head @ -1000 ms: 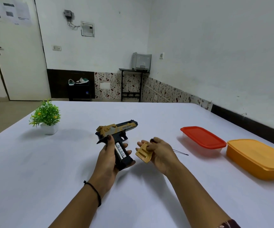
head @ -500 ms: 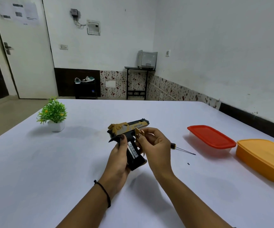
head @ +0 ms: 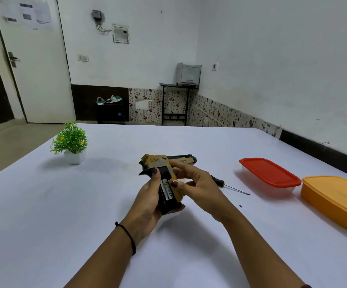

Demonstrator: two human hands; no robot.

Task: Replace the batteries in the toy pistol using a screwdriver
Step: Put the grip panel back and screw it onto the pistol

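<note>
A small green plastic plant in a white pot (head: 71, 142) is standing at the left of the white bench (head: 43, 204). Mid-bench, our left hand (head: 147, 201) is gripping the handle of the black-and-gold toy pistol (head: 156, 161), its white batteries (head: 167, 190) showing. Our right hand (head: 198, 188) is pinching the gold plastic cover (head: 177, 196) against that handle. The thin black-handled screwdriver (head: 224, 183) is lying just beyond, then a red-lidded clear box (head: 270, 173) and an orange box (head: 334, 201).

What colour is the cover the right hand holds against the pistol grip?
The cover is tan-yellow, like the toy pistol's slide; head view.
</note>
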